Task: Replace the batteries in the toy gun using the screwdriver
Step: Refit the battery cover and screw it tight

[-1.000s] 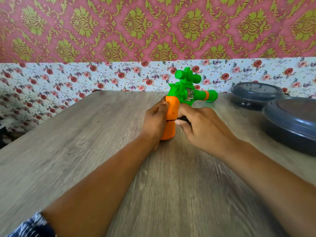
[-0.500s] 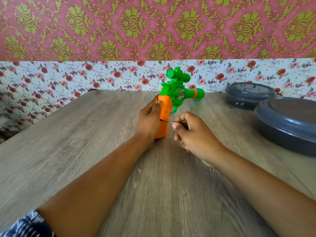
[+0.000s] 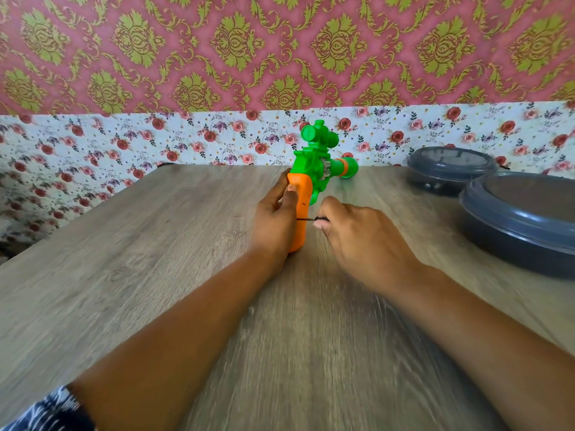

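Note:
A toy gun (image 3: 315, 169) with a green body, a scope on top and an orange grip lies on the wooden table (image 3: 155, 275), barrel pointing right. My left hand (image 3: 273, 219) grips the orange handle from the left, thumb on its back. My right hand (image 3: 361, 234) holds a thin screwdriver (image 3: 308, 218), its handle hidden in my curled fingers. The dark shaft runs level, tip against the right side of the orange grip. No batteries are visible.
Two dark grey lidded containers stand at the right: a smaller container (image 3: 451, 169) by the wall and a larger container (image 3: 522, 219) nearer me. A floral-papered wall (image 3: 217, 141) closes off the table's far edge.
My right hand has drawn back to the right from the gun's grip, exposing the screwdriver shaft, which now points at the orange handle. The left hand keeps its hold.

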### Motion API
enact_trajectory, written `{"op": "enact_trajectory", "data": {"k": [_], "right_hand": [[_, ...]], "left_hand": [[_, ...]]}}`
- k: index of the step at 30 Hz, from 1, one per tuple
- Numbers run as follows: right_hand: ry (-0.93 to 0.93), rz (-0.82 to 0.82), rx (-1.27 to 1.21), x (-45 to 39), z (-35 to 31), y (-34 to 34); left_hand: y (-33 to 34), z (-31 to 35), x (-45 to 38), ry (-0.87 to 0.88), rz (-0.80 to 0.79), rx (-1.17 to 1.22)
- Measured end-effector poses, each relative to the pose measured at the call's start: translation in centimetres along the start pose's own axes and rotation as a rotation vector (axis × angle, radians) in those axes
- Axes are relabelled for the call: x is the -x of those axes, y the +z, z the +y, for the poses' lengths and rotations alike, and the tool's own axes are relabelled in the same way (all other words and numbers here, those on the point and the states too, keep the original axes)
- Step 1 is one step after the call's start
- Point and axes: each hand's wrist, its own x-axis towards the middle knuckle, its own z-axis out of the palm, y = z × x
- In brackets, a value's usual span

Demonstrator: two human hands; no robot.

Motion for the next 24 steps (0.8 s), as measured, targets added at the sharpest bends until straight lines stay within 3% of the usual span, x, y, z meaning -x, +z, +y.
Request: {"op": "enact_trajectory", "data": {"k": [3, 7, 9, 11, 18, 24], "right_hand": [[0.357, -0.049, -0.301, -0.4, -0.6, 0.3], [0.995, -0.144, -1.006, -0.9, -1.6, -0.3], [1.092, -0.172, -1.134, -0.9, -1.9, -0.6], [0.970, -0.165, -1.009, -0.9, -2.0, -0.3], [0.010, -0.071, 0.020, -0.3, -0.9, -0.1], [-0.260, 0.054, 0.269, -0.7, -0.1, 0.0]], "left_hand": [[-0.1, 0.0, 0.0, 0.002, 0.003, -0.025], [-0.1, 0.1, 0.1, -0.019, -0.007, -0.054], [0.0, 0.1, 0.1, -0.048, -0.002, 0.001], [-0.1, 0.1, -0.1, -0.096, 0.016, 0.063], [-0.3, -0.1, -0.6, -0.198, 0.038, 0.204], [-0.2, 0.2, -0.1, -0.151, 0.051, 0.226]]}}
